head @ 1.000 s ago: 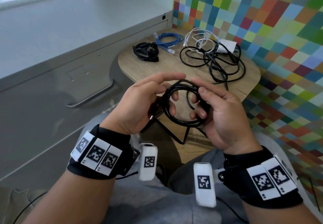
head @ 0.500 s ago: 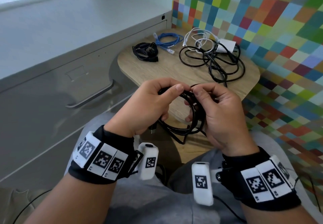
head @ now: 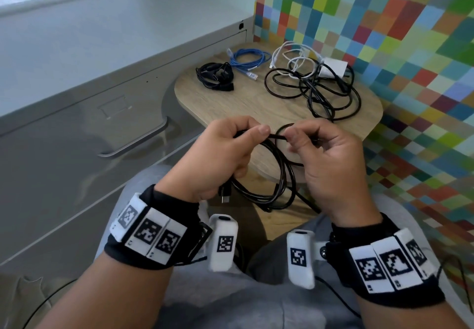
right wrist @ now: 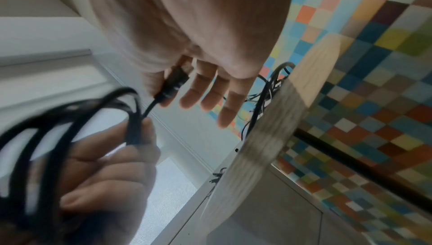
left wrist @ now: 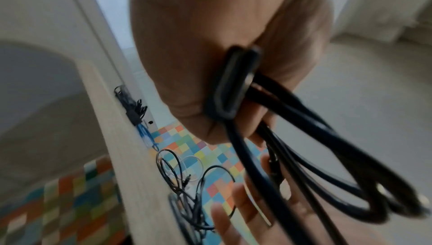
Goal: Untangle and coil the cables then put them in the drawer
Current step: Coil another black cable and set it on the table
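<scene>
Head view: my left hand (head: 225, 154) grips the black coil (head: 277, 174) above my lap, in front of the table (head: 246, 105); my right hand (head: 325, 159) pinches its plug end (right wrist: 174, 80). I judge it light, springy, apt to unwind; hold it across the bundled loops.

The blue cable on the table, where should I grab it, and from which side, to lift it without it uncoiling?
Probably best to pinch the blue cable across its bundled loops on the coil's near side, coming straight down from above. It lies flat on the wooden table as a loose coil, apart from the small black coil beside it. One clear plug end trails toward you; pulling there would likely unwind the loops.
</scene>
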Demonstrator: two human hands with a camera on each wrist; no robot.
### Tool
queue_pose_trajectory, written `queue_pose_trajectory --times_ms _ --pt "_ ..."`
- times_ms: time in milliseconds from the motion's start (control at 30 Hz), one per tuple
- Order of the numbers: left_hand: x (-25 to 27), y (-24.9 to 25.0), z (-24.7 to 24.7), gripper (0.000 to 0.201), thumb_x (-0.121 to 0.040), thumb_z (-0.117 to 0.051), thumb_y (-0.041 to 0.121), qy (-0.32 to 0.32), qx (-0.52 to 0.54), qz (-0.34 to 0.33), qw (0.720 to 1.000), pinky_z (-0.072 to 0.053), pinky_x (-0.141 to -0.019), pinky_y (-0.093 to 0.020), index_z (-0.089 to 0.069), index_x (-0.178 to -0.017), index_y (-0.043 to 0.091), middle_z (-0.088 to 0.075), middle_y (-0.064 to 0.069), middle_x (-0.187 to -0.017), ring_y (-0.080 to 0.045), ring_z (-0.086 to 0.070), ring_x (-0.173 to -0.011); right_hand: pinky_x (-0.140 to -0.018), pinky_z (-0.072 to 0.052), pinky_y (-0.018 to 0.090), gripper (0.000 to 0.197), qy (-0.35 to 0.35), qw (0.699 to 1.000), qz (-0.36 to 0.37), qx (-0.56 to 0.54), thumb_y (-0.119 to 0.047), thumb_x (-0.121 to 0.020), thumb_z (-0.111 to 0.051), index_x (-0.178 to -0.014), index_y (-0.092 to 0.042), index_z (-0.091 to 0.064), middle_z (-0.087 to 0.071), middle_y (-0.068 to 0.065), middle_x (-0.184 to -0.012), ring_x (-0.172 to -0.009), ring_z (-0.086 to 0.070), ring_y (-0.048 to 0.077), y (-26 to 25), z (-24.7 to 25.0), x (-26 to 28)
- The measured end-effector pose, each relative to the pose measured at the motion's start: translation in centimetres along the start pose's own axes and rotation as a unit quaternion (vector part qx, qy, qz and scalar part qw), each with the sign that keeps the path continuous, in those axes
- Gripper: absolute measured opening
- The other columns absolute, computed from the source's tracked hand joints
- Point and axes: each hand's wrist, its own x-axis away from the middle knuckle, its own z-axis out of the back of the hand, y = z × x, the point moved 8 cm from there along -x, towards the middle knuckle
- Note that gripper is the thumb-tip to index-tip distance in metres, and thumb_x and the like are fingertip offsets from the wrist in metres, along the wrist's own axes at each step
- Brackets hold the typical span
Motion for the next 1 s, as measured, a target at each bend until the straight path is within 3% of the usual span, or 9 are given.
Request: queue_pose_trajectory --times_ms 100,200,300,367,433,500,633,833,1000 --pt "0.2 0.7 -0.1 0.015 -0.103 -0.054 0.016 0.005 0.116 0.006 0.993 -0.028 -0.039 -0.019 -0.056 -0.095 0.004 -0.031 0.006 -0.056 -0.007 -0.026 -0.044 -0.076 -0.055 0.031 0.006 -0.013 0.999 0.024 0.044 -0.041 -0.085 -0.076 -0.087 -0.036 -0.078 -0.070 -0.007 -0.090 -0.092 -0.067 0.019 -0.5 -0.1 -0.3" --pt "0.2 1.0 0.0 0.016 -0.105 -0.055 0.013 0.053 0.123 -0.019 0.991 -0.026 -0.041 -0.021 -0.053 -0.088 0.013 -0.030 0.006 -0.056 -0.009 -0.023 -0.046 -0.072 -0.055 0.024 0.011 -0.050 0.998 -0.020 0.038 -0.030 -0.092 -0.074 -0.092 -0.023 -0.082 -0.077 -0.003 -0.087 -0.085 -0.073 0.013 0.2 -1.3 0.0" --pt "0.3 1.8 0.7 0.017 -0.104 -0.058 0.015 0.119 0.034 -0.098 0.988 -0.026 -0.045 -0.028 -0.057 -0.088 0.017 -0.040 0.010 -0.055 -0.011 -0.029 -0.045 -0.077 -0.061 0.034 0.023 -0.056 0.994 -0.089 -0.023 -0.030 -0.102 -0.062 -0.094 -0.021 -0.082 -0.080 0.003 -0.086 -0.084 -0.077 0.021 0.7 -1.9 0.7" --pt "0.7 2.8 1.2 0.014 -0.103 -0.063 0.017 0.167 -0.078 -0.162 0.969 -0.036 -0.051 -0.028 -0.059 -0.090 0.022 -0.051 0.013 -0.063 -0.009 -0.042 -0.049 -0.086 -0.061 0.039 0.035 -0.081 0.984 -0.133 -0.091 -0.040 -0.103 -0.054 -0.098 -0.018 -0.081 -0.080 0.008 -0.093 -0.091 -0.077 0.023 0.8 -2.3 1.0" --pt "1.0 3.6 1.5 0.012 -0.101 -0.065 0.016 0.207 -0.138 -0.203 0.947 -0.043 -0.060 -0.024 -0.060 -0.091 0.022 -0.058 0.012 -0.073 -0.005 -0.051 -0.059 -0.092 -0.060 0.037 0.030 -0.124 0.977 -0.141 -0.099 -0.039 -0.098 -0.062 -0.106 -0.016 -0.080 -0.081 0.005 -0.099 -0.100 -0.077 0.019 0.5 -2.9 1.3" --pt "1.2 3.9 1.5 0.010 -0.100 -0.065 0.013 0.219 -0.151 -0.223 0.938 -0.045 -0.062 -0.024 -0.061 -0.092 0.018 -0.059 0.008 -0.077 -0.008 -0.054 -0.065 -0.091 -0.061 0.034 0.017 -0.148 0.980 -0.119 -0.061 -0.019 -0.096 -0.073 -0.111 -0.016 -0.079 -0.081 0.001 -0.099 -0.100 -0.077 0.017 0.1 -3.3 1.4" --pt "1.6 4.3 0.8 0.011 -0.100 -0.064 0.011 0.201 -0.167 -0.233 0.937 -0.046 -0.061 -0.030 -0.060 -0.094 0.018 -0.059 0.000 -0.075 -0.022 -0.053 -0.066 -0.086 -0.061 0.030 0.028 -0.158 0.973 -0.133 -0.108 0.004 -0.095 -0.067 -0.115 -0.012 -0.076 -0.081 0.006 -0.097 -0.096 -0.078 0.019 0.7 -3.6 1.4" --pt "1.2 4.9 0.6 0.005 -0.100 -0.064 0.010 0.124 -0.190 -0.246 0.942 -0.054 -0.073 -0.039 -0.065 -0.101 0.014 -0.066 0.000 -0.086 -0.017 -0.062 -0.077 -0.074 -0.062 0.034 0.056 -0.119 0.912 -0.223 -0.322 -0.003 -0.080 -0.067 -0.135 -0.012 -0.061 -0.077 0.027 -0.094 -0.077 -0.077 0.030 1.4 -3.8 1.4" --pt "0.8 3.9 0.6 0.018 -0.098 -0.065 0.003 0.083 -0.171 -0.222 0.956 -0.058 -0.085 -0.037 -0.065 -0.111 0.016 -0.070 0.003 -0.097 -0.020 -0.070 -0.089 -0.074 -0.064 0.032 0.039 -0.102 0.877 -0.233 -0.408 -0.004 -0.085 -0.063 -0.123 -0.006 -0.066 -0.075 0.021 -0.096 -0.083 -0.074 0.024 1.3 -3.9 1.2"
